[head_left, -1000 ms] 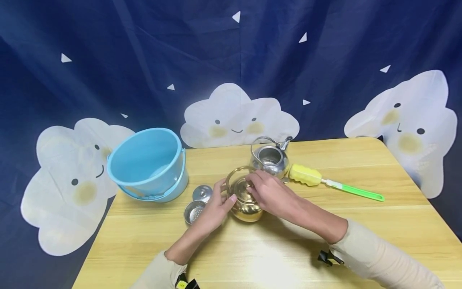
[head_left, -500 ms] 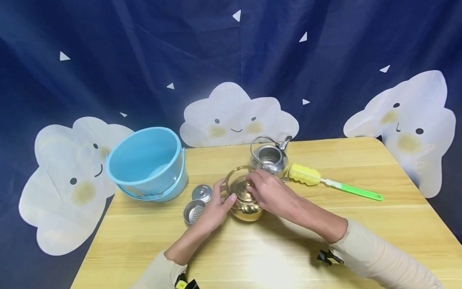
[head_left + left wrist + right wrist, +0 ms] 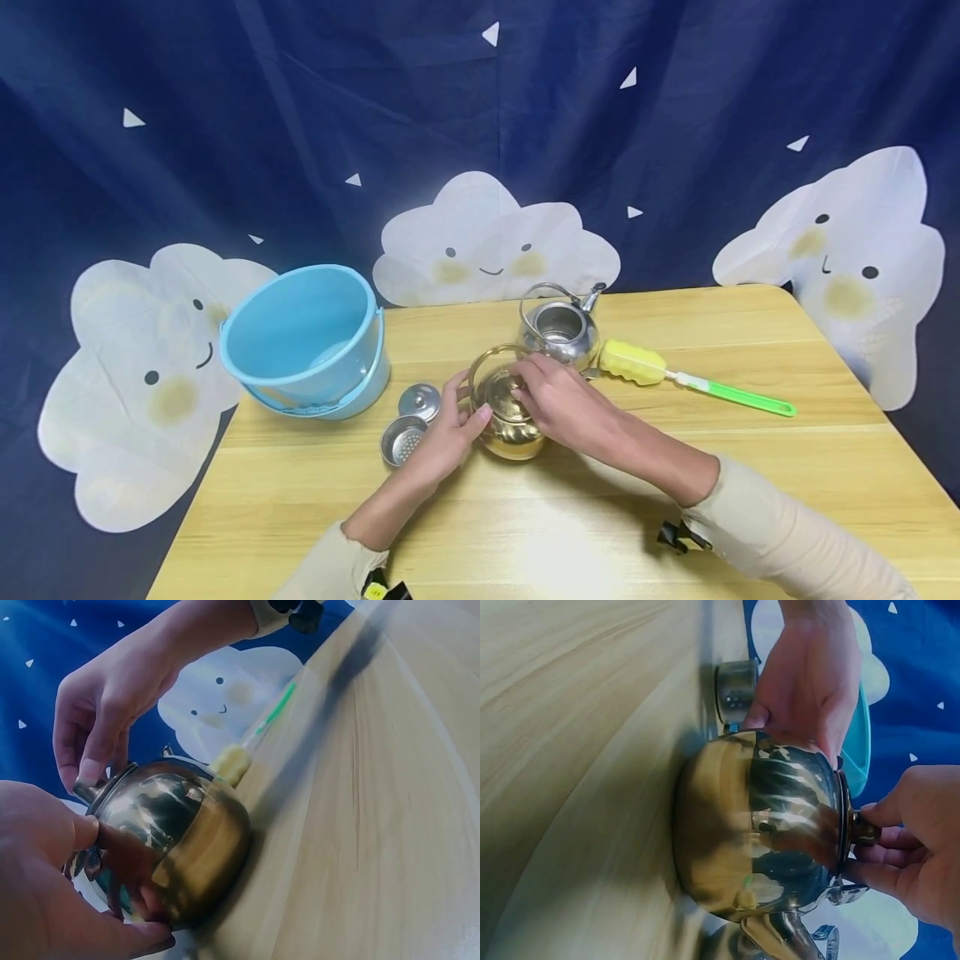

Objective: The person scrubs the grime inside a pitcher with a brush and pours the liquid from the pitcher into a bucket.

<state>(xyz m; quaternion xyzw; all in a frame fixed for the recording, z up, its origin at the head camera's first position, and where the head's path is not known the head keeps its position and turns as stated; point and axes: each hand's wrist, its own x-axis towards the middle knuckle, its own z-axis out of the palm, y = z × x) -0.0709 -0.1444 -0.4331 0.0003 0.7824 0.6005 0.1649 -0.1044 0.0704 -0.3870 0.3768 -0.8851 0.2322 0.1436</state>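
A gold-coloured teapot [image 3: 513, 437] stands upright on the table with its hoop handle raised. My left hand [image 3: 448, 435] holds its left side, thumb near the rim and fingers around the belly. My right hand [image 3: 562, 398] pinches the knob of the teapot's lid [image 3: 845, 825], which sits on the opening. In the right wrist view the spout [image 3: 780, 934] shows at the bottom. Just behind is a silver teapot [image 3: 573, 337] without a lid on it. Beside my left hand lie a small silver lid [image 3: 420, 401] and a perforated strainer cup [image 3: 402, 440].
A light blue bucket [image 3: 360, 392] stands at the back left of the wooden table [image 3: 480, 533]. To the right lies a brush with a yellow sponge head [image 3: 633, 362] and a green handle [image 3: 750, 398]. A dark blue cloud-print curtain [image 3: 420, 92] hangs behind the table.
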